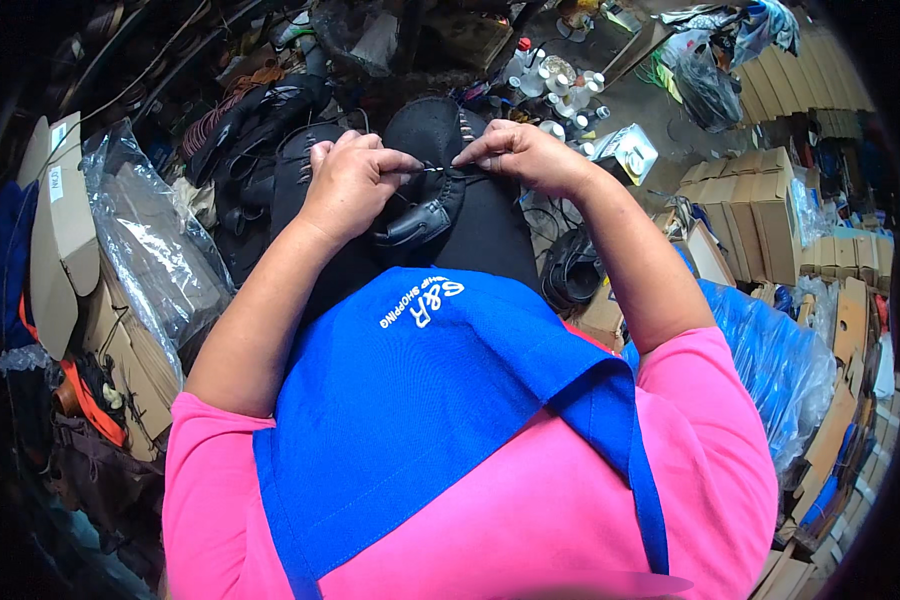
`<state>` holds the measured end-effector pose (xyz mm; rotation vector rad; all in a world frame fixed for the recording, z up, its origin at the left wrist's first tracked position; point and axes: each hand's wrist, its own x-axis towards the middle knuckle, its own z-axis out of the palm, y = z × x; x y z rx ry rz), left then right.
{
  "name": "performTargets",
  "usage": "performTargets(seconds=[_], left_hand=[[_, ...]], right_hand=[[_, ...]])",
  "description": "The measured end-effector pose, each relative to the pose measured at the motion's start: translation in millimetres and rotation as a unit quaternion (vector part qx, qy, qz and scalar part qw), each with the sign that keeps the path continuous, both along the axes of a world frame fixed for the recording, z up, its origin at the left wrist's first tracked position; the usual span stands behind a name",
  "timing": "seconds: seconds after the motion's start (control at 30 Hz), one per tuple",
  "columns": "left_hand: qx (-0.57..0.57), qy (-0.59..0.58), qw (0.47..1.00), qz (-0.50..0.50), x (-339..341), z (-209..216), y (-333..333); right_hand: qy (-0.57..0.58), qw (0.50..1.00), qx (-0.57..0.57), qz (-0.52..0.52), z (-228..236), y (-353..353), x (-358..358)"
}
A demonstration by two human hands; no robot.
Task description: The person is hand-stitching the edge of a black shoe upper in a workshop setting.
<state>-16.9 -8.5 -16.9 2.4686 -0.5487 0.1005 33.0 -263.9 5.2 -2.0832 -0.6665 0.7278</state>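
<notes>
Black shoe (444,200) on lap, between both hands. Lies about 3 o'clock from left hand (358,178), 9 o'clock from right hand (522,156); long axis roughly 12 to 6. Neither hand clearly nearer. Both grips: fingertips bent in at pale strand (433,169); cannot tell whether closed on it. Count: two hands, one shoe between them, one strand segment visible. White bottles (558,84) toward 1 o'clock, several, overlapping.

The black leather shoe (425,128) is crossed by pale stitches (465,125); the bright blue cloth apron (400,400) is marked with white lettering (430,302); a plain pink short-sleeved shirt (220,480) and black trousers (495,240) are worn; tan is shown by the cardboard boxes (775,235), white by the small plastic bottles (558,72)
</notes>
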Motion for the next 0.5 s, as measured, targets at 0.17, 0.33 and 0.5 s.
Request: performTargets(seconds=[0.17,0.33,0.5], left_hand=[[-0.004,0.035,0.999,-0.011,9.4,0.5,-4.8],[-0.048,0.059,0.995,-0.060,20.3,8.1,-7.4],[-0.032,0.103,0.994,-0.008,2.1,6.8,-2.0]], right_hand=[[0.035,0.999,0.005,-0.001,-3.5,1.3,3.5],[0.047,0.999,0.023,0.000,-0.3,4.0,2.1],[0.131,0.983,0.048,-0.120,-0.9,6.5,-12.3]])
